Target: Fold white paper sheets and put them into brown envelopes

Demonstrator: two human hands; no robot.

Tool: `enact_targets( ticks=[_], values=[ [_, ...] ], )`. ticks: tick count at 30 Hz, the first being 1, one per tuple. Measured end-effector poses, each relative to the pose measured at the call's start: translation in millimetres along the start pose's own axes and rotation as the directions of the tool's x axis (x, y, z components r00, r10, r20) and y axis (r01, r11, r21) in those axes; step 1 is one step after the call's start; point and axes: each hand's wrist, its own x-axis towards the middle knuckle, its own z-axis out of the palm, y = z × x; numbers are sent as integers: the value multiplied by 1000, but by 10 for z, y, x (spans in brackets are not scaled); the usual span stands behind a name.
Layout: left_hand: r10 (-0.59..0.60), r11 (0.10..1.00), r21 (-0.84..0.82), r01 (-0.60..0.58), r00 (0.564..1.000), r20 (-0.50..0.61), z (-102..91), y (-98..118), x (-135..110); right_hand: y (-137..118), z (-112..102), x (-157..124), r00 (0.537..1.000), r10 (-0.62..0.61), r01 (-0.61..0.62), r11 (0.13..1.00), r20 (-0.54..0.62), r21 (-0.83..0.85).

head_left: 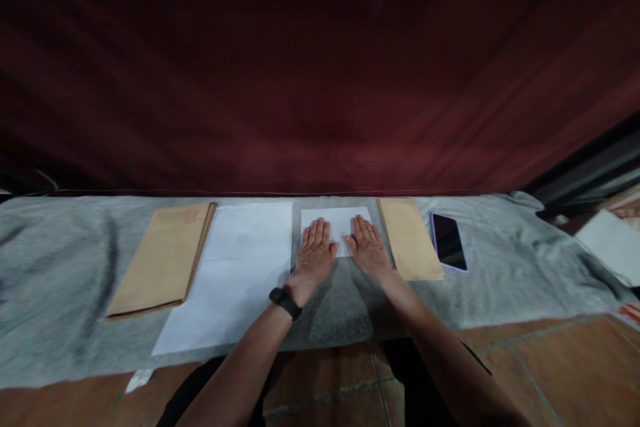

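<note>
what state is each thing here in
small white paper sheet, flat under both hands
left hand, open, palm down
right hand, open, palm down
large white paper sheet, flat, untouched
tan paper envelope stack, flat, untouched
single tan paper envelope, flat, untouched
black smartphone, face up, screen dark

Single head-worn view looks forward and down over the grey cloth (65, 267) toward the red curtain (320, 80), apparently close.

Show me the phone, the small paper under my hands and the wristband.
Phone (449, 241), head view, middle of the dark screen.
Small paper (337, 219), head view, bare upper middle.
Wristband (285, 303), head view, middle of the black strap.
</note>
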Motion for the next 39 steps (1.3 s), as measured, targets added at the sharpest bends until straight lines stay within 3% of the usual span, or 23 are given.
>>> enact_targets(
  ticks=[12, 22, 29, 31, 33, 36, 39],
  values=[
    [-100, 993, 55, 102, 994, -48, 20, -23, -30, 37, -45, -62, 985, 155, -159, 985, -69, -62],
    [-72, 997, 25, 75, 993, -91, 25, 105, -111, 98, -219, -20, 972, 234, -234, 972, -26, 15],
    [-77, 996, 31, 80, 993, -86, 37, 181, -147, 132, -352, 49, 929, 366, -369, 927, 52, 63],
    [-81, 996, 31, 83, 994, -79, 30, 179, -147, 163, -348, 83, 909, 411, -416, 897, 66, 149],
    [-86, 996, 21, 88, 993, -76, 32, 176, -149, 205, -331, 134, 898, 433, -430, 833, 74, 347],
    [-89, 995, -43, 85, 992, -94, 45, 152, -136, 251, -336, 218, 908, 410, -375, 704, 87, 604],
    [-116, 977, -194, 89, 984, -132, 0, 79, -72, 255, -476, 271, 927, 365, -321, 657, 85, 682]
  ],
)
